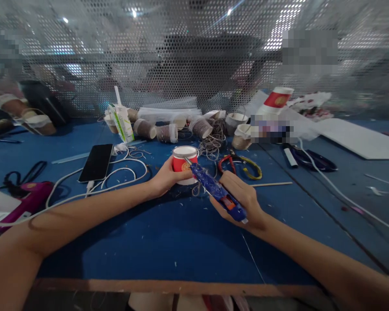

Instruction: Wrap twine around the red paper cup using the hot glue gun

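Observation:
My left hand (166, 178) is wrapped round a red and white paper cup (178, 164) with a gold emblem, which stands upright near the middle of the blue table (126, 246). In my right hand (243, 194) is a blue glue gun (214, 185), gripped by its handle. Its metal nozzle points up and left and lies at the cup's front, just below the rim; whether it touches the cup I cannot tell. Behind my right hand lie scissors (251, 168) with red and yellow handles, beside a thin wooden stick (272, 184).
Several twine-wrapped cups (167, 133) and a tangle of cord (214, 139) line the back, before a perforated metal screen (181, 56). A phone (96, 163) with a white cable (145, 167) lies left, near a purple tool (35, 196). A drink carton (123, 123) and a white board (359, 137) stand farther off.

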Demonstrator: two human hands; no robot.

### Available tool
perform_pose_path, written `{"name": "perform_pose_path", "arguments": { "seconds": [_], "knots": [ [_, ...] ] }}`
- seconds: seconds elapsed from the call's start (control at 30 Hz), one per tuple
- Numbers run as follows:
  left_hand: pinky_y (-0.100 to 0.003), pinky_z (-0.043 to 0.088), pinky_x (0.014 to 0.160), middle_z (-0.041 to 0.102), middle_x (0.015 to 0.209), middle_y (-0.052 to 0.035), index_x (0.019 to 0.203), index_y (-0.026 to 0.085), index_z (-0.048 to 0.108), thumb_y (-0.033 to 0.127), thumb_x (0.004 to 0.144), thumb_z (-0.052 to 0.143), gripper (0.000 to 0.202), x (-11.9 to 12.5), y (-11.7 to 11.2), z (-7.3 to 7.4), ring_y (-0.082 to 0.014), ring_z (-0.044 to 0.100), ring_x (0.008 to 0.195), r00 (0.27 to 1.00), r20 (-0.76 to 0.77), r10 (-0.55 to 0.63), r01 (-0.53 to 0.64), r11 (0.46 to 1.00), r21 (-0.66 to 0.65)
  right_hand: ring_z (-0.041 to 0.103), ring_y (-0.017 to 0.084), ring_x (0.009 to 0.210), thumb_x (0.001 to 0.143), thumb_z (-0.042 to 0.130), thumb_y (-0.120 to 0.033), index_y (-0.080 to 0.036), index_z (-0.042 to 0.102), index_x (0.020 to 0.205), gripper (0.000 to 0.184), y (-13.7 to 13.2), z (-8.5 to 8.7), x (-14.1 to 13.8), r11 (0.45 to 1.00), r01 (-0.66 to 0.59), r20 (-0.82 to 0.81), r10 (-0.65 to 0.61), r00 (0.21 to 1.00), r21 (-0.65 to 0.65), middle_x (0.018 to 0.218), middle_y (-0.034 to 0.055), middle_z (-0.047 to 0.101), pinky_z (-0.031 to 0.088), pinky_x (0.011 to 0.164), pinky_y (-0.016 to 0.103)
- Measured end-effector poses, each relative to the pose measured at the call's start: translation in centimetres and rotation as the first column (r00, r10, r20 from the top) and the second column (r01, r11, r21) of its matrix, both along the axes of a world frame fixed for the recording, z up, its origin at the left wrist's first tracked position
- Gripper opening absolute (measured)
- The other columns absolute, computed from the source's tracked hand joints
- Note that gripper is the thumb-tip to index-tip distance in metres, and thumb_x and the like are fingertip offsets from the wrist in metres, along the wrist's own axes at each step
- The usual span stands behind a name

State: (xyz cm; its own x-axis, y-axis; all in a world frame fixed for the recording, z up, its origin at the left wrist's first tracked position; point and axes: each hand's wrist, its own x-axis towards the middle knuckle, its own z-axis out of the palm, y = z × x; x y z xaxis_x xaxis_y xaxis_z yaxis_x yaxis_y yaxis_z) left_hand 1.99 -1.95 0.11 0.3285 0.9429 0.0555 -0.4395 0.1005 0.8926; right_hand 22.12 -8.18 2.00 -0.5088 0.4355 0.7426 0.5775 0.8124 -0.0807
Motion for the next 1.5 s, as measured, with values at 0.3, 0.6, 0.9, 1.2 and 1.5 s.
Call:
{"name": "perform_pose_path", "arguments": {
  "seconds": [0.3, 0.6, 0.9, 1.2, 1.5],
  "knots": [
    [-0.04, 0.053, 0.089, 0.07, 0.091, -0.0037, 0.099, 0.016, 0.063, 0.022, 0.047, 0.096, 0.062, -0.12, 0.1, -0.16, -0.0191, 0.066, 0.086, 1.0, 0.013, -0.021, 0.021, 1.0, -0.004, 0.045, 0.014, 0.062, 0.082, 0.061, -0.01, -0.024, 0.043, 0.084, 0.024, -0.16, 0.08, -0.11, 1.0, 0.017, -0.029, -0.017, 0.999, -0.016, 0.075, -0.0018, 0.045, 0.038, 0.054, 0.026],
    [-0.039, 0.055, 0.087, 0.074, 0.089, -0.0045, 0.094, 0.014, 0.066, 0.019, 0.042, 0.098, 0.061, -0.1, -0.11, 0.44, -0.0178, 0.069, 0.081, 0.999, 0.04, -0.034, 0.036, 0.997, -0.066, 0.04, 0.012, 0.057, 0.083, 0.06, -0.011, -0.025, 0.037, 0.08, 0.028, -0.13, 0.28, -0.15, 0.999, 0.047, -0.068, -0.048, 0.997, -0.012, 0.072, -0.0041, 0.04, 0.034, 0.052, 0.026],
    [-0.045, 0.052, 0.098, 0.074, 0.095, -0.0057, 0.1, 0.014, 0.067, 0.018, 0.048, 0.096, 0.059, -0.47, 0.42, -0.25, -0.0211, 0.071, 0.088, 0.998, 0.042, -0.054, 0.056, 0.998, -0.036, 0.044, 0.012, 0.057, 0.083, 0.061, -0.009, -0.025, 0.039, 0.081, 0.028, -0.21, 0.44, -0.28, 0.998, 0.056, -0.11, -0.056, 0.992, -0.003, 0.072, -0.0035, 0.042, 0.037, 0.051, 0.027],
    [-0.046, 0.051, 0.1, 0.074, 0.095, -0.0049, 0.098, 0.014, 0.068, 0.022, 0.044, 0.1, 0.063, -0.51, 0.26, 0.06, -0.0191, 0.07, 0.087, 0.993, 0.081, -0.09, 0.094, 0.994, -0.05, 0.042, 0.012, 0.056, 0.083, 0.062, -0.009, -0.025, 0.039, 0.08, 0.029, -0.24, 0.34, -0.16, 1.0, 0.024, -0.142, -0.025, 0.99, -0.014, 0.071, -0.0039, 0.04, 0.036, 0.05, 0.028],
    [-0.044, 0.051, 0.097, 0.073, 0.094, -0.005, 0.099, 0.014, 0.069, 0.023, 0.041, 0.101, 0.067, -0.79, 0.14, 0.22, -0.0191, 0.069, 0.086, 0.991, 0.054, -0.12, 0.123, 0.991, -0.045, 0.038, 0.01, 0.054, 0.082, 0.063, -0.009, -0.025, 0.038, 0.077, 0.03, -0.39, 0.44, -0.25, 0.997, 0.026, -0.172, -0.037, 0.984, -0.066, 0.069, -0.0055, 0.039, 0.032, 0.049, 0.027]
  ]
}}
